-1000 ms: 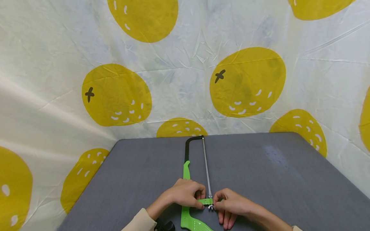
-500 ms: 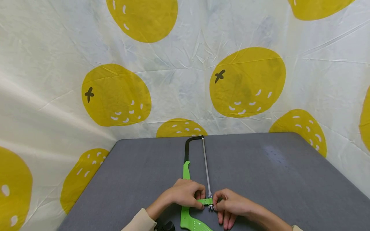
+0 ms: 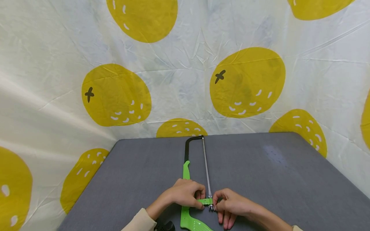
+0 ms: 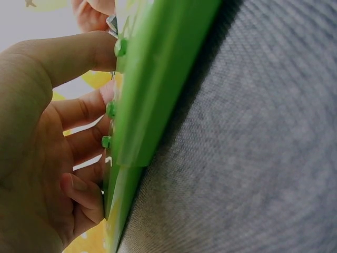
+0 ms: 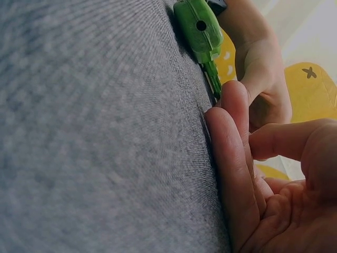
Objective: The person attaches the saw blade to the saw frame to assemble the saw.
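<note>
A hacksaw lies on the grey table, its black front bend pointing away and its green handle nearest me. The blade runs along its right side to a short green arm. My left hand holds that green arm between thumb and fingers; the left wrist view shows its fingertips on the green frame. At the blade's near end sits a small silver wing nut. My right hand pinches the wing nut with thumb and forefinger, its other fingers resting on the table. In the right wrist view those fingers partly hide the pinch.
The grey cloth-covered table reaches back to a white curtain printed with yellow fruit, which also hangs along both sides. A dark object shows at the bottom edge beside the left sleeve.
The wings of the wing nut have turned a little at the right fingertips. Both hands and the hacksaw stay in nearly the same place.
</note>
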Demonstrator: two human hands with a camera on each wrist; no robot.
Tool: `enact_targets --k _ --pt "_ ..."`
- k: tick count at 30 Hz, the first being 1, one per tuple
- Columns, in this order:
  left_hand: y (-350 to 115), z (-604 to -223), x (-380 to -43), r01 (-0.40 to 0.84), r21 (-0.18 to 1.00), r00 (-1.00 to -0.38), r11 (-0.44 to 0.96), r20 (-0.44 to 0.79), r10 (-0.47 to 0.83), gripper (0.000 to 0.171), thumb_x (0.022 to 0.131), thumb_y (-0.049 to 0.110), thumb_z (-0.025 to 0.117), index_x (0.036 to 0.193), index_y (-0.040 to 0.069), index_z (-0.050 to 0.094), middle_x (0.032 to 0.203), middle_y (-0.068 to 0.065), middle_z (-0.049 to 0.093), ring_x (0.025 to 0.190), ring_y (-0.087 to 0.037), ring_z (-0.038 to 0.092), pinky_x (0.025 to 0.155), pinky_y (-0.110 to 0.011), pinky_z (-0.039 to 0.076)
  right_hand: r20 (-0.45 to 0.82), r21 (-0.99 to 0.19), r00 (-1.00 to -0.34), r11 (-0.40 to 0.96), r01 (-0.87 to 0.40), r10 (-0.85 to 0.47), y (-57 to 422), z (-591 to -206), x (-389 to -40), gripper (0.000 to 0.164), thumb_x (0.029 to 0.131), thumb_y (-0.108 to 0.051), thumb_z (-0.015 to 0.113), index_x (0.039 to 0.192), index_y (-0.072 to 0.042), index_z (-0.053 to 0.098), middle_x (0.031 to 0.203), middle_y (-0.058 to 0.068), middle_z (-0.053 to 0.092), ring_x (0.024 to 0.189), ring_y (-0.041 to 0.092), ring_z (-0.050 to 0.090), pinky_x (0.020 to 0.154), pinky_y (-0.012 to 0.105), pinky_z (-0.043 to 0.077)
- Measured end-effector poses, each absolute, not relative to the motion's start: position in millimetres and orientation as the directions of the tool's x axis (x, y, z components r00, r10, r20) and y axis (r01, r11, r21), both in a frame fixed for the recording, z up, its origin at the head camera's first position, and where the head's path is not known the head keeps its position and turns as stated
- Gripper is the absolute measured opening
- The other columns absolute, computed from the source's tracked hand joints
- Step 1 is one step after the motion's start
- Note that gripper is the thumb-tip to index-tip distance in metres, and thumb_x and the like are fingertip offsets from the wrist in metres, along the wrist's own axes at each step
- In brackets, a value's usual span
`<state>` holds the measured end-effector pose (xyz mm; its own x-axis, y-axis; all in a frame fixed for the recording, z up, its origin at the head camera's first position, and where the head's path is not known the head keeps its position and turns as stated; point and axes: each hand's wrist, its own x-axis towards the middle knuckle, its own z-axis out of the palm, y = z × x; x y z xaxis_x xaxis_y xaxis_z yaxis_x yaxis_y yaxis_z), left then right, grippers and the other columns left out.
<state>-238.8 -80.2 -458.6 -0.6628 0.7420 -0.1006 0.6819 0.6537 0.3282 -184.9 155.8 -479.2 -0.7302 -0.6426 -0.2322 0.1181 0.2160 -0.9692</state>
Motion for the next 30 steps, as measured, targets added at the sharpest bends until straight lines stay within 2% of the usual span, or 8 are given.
enact_targets --k 21,30 --pt "-79.9 -459.8 -240.1 0.704 0.338 -0.637 0.624 -0.088 0.766 0.020 0.083 0.041 0.082 0.085 0.034 0.064 0.071 0.022 0.055 0.059 0.005 0.050 0.054 -0.022 0.040 -0.234 -0.966 -0.751 0.233 0.109 -0.618 154.4 -479.8 -184.5 0.008 0.089 -0.005 0.058 0.095 -0.001 0.061 0.064 0.006 0.068 0.046 0.009 0.066 0.043 0.024 0.052" --pt "-79.9 -459.1 -239.4 0.707 0.337 -0.634 0.622 -0.089 0.768 0.020 0.083 0.041 0.082 0.085 0.034 0.064 0.071 0.023 0.055 0.060 0.006 0.051 0.055 -0.022 0.040 -0.231 -0.968 -0.738 0.222 0.113 -0.634 156.1 -481.4 -186.0 0.007 0.089 -0.005 0.059 0.096 -0.002 0.061 0.063 0.005 0.069 0.046 0.008 0.066 0.043 0.023 0.052"
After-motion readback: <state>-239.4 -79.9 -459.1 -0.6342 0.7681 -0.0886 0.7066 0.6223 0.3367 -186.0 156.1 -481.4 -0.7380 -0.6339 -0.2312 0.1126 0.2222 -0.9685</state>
